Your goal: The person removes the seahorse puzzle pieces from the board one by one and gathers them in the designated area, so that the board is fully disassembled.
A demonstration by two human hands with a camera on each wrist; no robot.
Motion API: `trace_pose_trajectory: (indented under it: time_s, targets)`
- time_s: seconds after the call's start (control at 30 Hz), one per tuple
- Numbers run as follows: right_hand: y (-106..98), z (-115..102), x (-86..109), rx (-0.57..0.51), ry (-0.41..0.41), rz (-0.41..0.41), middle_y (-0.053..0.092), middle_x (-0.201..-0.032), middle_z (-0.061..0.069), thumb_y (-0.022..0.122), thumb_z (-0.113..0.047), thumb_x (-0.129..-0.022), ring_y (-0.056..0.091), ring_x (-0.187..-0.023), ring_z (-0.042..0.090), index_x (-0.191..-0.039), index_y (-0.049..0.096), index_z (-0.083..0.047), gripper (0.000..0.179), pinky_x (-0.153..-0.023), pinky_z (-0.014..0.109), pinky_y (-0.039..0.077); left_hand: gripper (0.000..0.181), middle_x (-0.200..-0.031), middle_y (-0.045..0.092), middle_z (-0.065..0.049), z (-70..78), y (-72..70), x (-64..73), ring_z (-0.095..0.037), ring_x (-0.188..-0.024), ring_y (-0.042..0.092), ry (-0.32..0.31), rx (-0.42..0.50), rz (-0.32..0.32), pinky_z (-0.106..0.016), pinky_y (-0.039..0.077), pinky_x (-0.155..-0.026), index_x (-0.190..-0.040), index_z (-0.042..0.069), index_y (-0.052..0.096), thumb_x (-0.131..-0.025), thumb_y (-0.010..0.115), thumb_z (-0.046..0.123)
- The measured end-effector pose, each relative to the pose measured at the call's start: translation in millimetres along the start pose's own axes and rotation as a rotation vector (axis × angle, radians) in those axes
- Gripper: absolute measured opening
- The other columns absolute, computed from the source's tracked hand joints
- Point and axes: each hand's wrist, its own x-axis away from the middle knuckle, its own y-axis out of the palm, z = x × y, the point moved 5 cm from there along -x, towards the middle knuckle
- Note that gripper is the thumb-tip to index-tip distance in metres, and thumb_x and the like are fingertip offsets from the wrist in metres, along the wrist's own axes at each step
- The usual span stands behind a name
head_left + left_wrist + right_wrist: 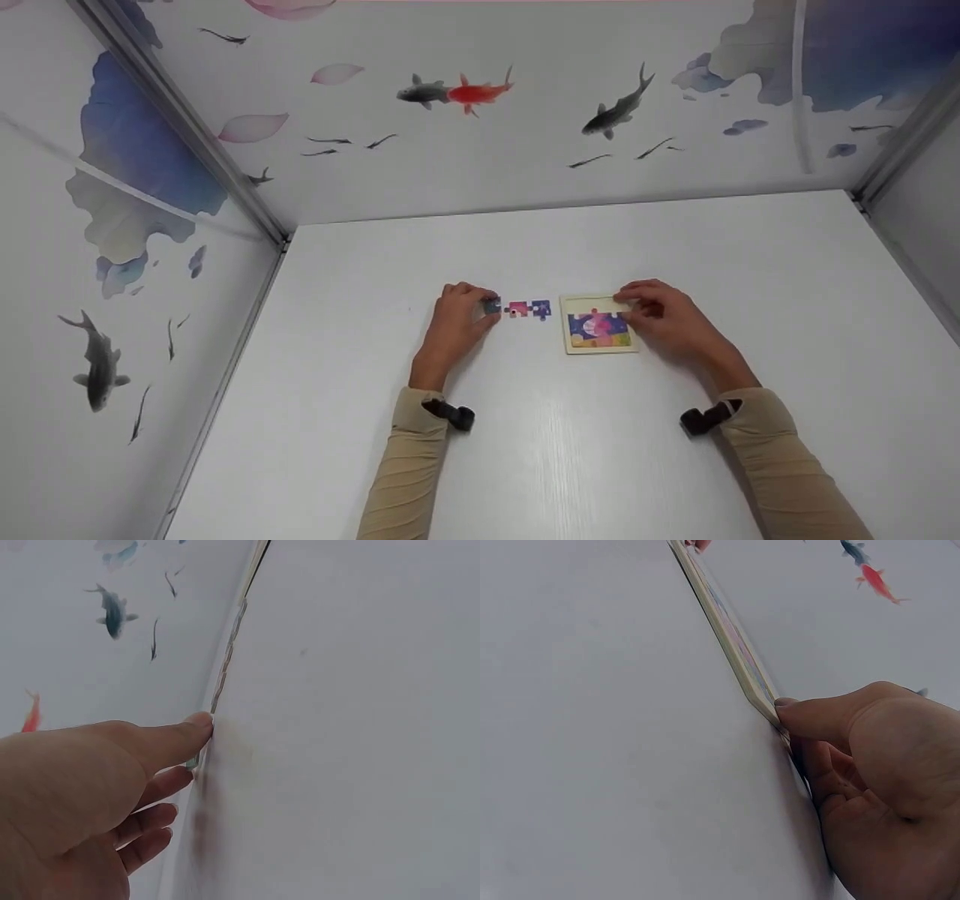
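My left hand (454, 321) pinches a dark teal jigsaw piece (493, 305) between thumb and fingers at the table surface. In the left wrist view only a thin edge of that piece (193, 762) shows beyond the thumb. Right of it lie a pink jigsaw piece (517, 309) and a purple-blue one (541, 308), side by side. A square wooden puzzle tray (565, 326) lies flat farther right, its lower part filled with colourful joined pieces (598, 328) and its upper part bare. My right hand (679, 322) grips the tray's right edge, thumb against the rim (761, 705) in the right wrist view.
A white table (540, 450) extends around the hands. White panels printed with fish and petals stand behind it (540, 165) and at the left (45, 255). Black wrist cameras sit on the left sleeve (454, 415) and right sleeve (705, 420).
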Motion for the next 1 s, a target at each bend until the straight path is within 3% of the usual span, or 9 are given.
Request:
trace_pose_trajectory:
  time_s: [0.2,0.43,1.0]
  targets:
    - [0.1,0.0,0.8,0.001,-0.014,0.008,0.054,-0.158,0.005,0.070,-0.023,-0.107,0.058,-0.128,0.027,-0.140,0.073,-0.023,0.033,-0.105,0.033,0.048,0.035,-0.134,0.069,-0.003,-1.2,-0.5,2.3,-0.023,-0.130,0.055,-0.010,0.026,-0.023,-0.044,0.047,-0.117,-0.135,0.023,0.077,-0.101,0.079,0.031]
    - [0.1,-0.8,0.3,0.008,-0.056,0.021,0.057,-0.155,0.007,0.071,-0.021,-0.106,0.060,-0.126,0.026,-0.139,0.073,-0.019,0.033,-0.098,0.014,0.045,0.035,-0.136,0.067,-0.004,-3.5,2.9,1.8,-0.024,-0.132,0.055,-0.018,0.019,-0.050,-0.045,0.047,-0.117,-0.135,0.024,0.077,-0.100,0.079,0.032]
    - [0.6,2.7,-1.5,0.005,-0.027,0.012,0.056,-0.156,0.004,0.071,-0.021,-0.106,0.060,-0.126,0.025,-0.139,0.073,-0.023,0.033,-0.099,0.018,0.045,0.032,-0.129,0.069,-0.003,0.0,1.8,2.3,-0.024,-0.126,0.057,-0.006,0.051,-0.008,-0.044,0.049,-0.114,-0.131,0.020,0.078,-0.100,0.080,0.029]
